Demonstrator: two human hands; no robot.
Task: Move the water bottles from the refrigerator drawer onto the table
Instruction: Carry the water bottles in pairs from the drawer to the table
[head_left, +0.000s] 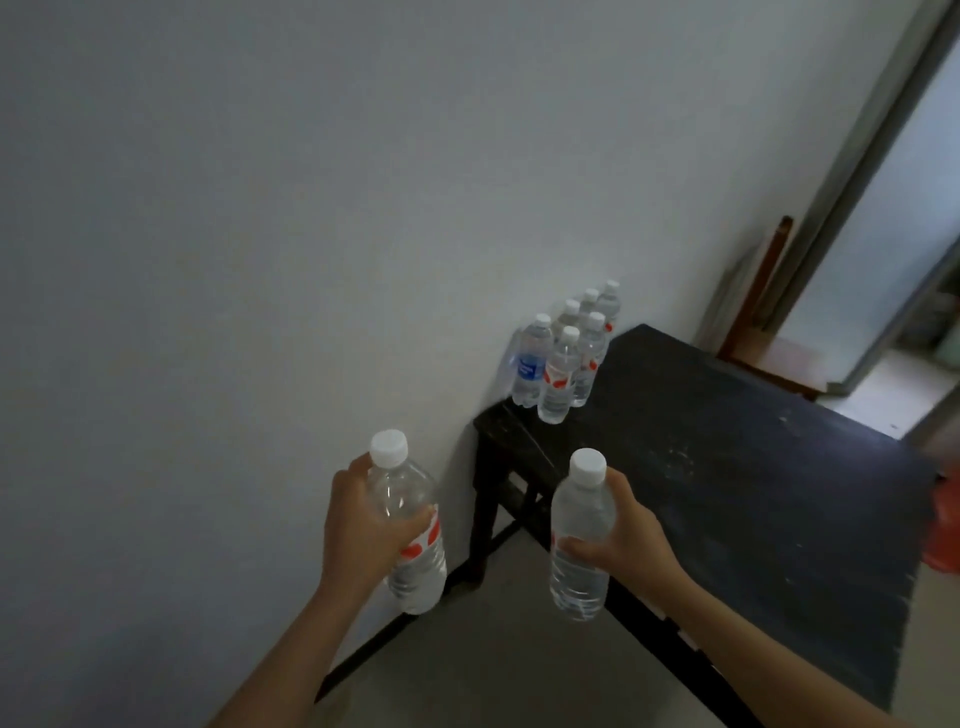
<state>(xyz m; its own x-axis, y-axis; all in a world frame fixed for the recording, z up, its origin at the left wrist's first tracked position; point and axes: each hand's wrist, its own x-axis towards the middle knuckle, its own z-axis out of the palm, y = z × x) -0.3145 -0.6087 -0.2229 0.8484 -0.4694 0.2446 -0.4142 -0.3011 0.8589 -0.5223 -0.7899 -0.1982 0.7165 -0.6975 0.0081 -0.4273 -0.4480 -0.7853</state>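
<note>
The left hand (363, 525) has its fingers wrapped tight around an upright red-labelled bottle (408, 525), and the right hand (621, 530) grips a second bottle (579, 540) likewise, both held in the air short of the table's near edge. Six bottles (563, 353) stand clustered at the far left corner of the dark table (727, 467), against the wall (311, 208); the rest of its top lies bare.

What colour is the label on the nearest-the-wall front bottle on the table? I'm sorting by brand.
Blue, on the front bottle; seen in the head view.
</note>
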